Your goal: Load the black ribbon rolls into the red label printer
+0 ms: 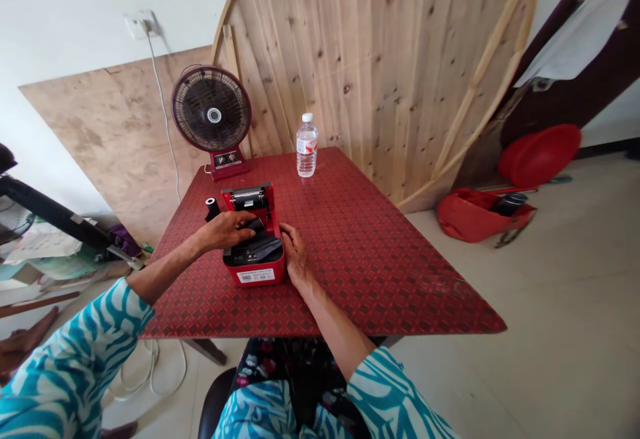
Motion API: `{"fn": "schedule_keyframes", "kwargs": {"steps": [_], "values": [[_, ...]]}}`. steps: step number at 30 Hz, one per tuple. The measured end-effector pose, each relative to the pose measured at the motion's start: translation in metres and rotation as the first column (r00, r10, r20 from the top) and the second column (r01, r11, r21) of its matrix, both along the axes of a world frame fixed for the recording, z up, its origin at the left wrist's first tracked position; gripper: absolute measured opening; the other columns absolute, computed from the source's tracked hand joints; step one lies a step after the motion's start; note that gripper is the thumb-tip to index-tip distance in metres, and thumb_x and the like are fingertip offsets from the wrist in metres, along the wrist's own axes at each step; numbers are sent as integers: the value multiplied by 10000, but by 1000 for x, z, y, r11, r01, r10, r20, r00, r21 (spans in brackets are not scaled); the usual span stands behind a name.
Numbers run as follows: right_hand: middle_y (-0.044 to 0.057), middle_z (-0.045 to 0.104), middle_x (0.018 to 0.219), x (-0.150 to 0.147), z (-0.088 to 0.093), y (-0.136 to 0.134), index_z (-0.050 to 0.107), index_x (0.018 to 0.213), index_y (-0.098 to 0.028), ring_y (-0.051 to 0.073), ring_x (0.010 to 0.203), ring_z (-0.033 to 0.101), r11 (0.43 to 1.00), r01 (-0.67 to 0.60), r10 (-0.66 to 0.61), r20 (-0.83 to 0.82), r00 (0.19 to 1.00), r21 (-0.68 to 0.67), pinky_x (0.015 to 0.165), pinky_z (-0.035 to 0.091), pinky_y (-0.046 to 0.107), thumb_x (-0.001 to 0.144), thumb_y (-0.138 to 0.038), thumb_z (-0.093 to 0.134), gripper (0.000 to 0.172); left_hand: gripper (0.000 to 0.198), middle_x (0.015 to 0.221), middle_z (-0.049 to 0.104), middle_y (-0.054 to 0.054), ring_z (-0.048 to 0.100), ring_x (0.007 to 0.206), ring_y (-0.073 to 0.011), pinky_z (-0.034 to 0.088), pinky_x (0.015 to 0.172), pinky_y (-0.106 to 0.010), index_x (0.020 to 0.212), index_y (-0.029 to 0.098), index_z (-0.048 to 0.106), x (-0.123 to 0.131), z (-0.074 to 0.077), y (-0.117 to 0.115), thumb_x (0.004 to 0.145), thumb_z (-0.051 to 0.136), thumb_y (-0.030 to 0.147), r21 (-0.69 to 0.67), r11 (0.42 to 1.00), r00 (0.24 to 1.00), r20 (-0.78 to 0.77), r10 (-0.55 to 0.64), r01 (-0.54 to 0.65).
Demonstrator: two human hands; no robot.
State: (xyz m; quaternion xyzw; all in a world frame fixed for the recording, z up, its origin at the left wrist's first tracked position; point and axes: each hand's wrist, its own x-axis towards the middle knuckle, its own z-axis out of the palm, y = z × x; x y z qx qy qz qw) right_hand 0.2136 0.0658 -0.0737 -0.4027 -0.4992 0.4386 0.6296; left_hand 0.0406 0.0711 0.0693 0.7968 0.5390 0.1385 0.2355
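Note:
A small red label printer (254, 274) stands on the table with its lid (250, 197) raised, showing a black interior. Over the opening, my left hand (229, 229) reaches in from the left, its fingers closed on a black ribbon roll (257, 224). Dark, shiny ribbon film (265, 247) runs from the roll over the front of the printer. My right hand (296, 252) grips the printer's right side, its fingers along the wall. Just behind my left wrist is a black roll with a white core (211, 208).
A red patterned cloth covers the table (380, 259). At its back stand a dark red fan (213, 116) and a water bottle (307, 146). A large wooden disc (360, 59) leans behind. Red basins (540, 156) and a red bag (467, 216) are on the right.

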Motion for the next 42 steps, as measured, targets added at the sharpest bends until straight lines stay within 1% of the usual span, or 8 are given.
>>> {"fn": "schedule_keyframes", "kwargs": {"steps": [3, 7, 11, 15, 21, 25, 30, 42], "values": [[36, 668, 1119, 0, 1, -1, 656, 1085, -255, 206, 1084, 591, 1000, -1, 1, -2, 1000, -5, 996, 431, 380, 866, -398, 460, 327, 368, 990, 713, -68, 634, 914, -228, 479, 844, -353, 1034, 164, 670, 0, 6, -4, 694, 663, 304, -129, 992, 972, 235, 33, -3], [40, 665, 1134, 0, 0, 0, 651, 1092, -252, 205, 1097, 588, 1000, -12, 12, 0, 1000, 0, 1003, 431, 382, 864, -402, 464, 331, 371, 859, 696, -38, 626, 779, -167, 485, 764, -300, 974, 134, 650, -4, 17, -19, 638, 744, 262, -332, 942, 792, 586, 172, 41], [57, 665, 1128, 0, -1, 3, 657, 1085, -239, 217, 1110, 587, 1000, -6, 6, 11, 1000, 2, 1010, 420, 394, 853, -405, 461, 347, 364, 832, 685, -37, 607, 727, -139, 467, 719, -263, 938, 121, 670, -9, 23, -38, 620, 789, 251, -414, 907, 662, 703, 262, 81], [51, 678, 1115, 0, 0, 2, 664, 1072, -246, 223, 1102, 591, 1000, 0, 0, 13, 1000, -14, 997, 426, 399, 845, -412, 464, 345, 436, 839, 685, -53, 608, 726, -149, 466, 698, -259, 974, 118, 694, -20, 29, -52, 617, 806, 342, -444, 875, 614, 750, 245, 194], [46, 675, 1144, 1, 3, -2, 655, 1095, -249, 220, 1107, 585, 999, -15, 15, 5, 1000, -29, 1004, 421, 402, 848, -422, 477, 350, 441, 961, 716, -66, 638, 836, -204, 482, 755, -303, 1089, 136, 684, -16, 30, -40, 718, 725, 371, -382, 904, 874, 486, 18, 194], [43, 674, 1136, 1, 2, -2, 652, 1095, -252, 216, 1105, 589, 1000, -13, 13, 9, 1000, -18, 1005, 423, 394, 851, -420, 474, 346, 383, 1049, 721, -68, 648, 945, -246, 479, 843, -332, 1126, 164, 682, 1, 17, -19, 788, 635, 337, -114, 988, 988, 131, -85, 100], [40, 673, 1149, 1, 0, 0, 653, 1088, -253, 209, 1107, 591, 1000, -6, 6, 1, 1000, -9, 1013, 421, 388, 847, -402, 469, 337, 373, 1214, 674, -115, 611, 1120, -271, 420, 1005, -373, 1172, 163, 660, 10, 4, -11, 817, 555, 213, 61, 981, 976, -130, -177, 186], [38, 682, 1142, 1, 0, 1, 656, 1077, -251, 210, 1089, 596, 999, -14, 14, 0, 1000, -36, 995, 435, 387, 838, -398, 474, 334, 307, 925, 726, -25, 668, 909, -203, 487, 802, -261, 921, 183, 666, 15, -1, 22, 634, 633, 82, -149, 971, 972, -118, -203, 185]]}}
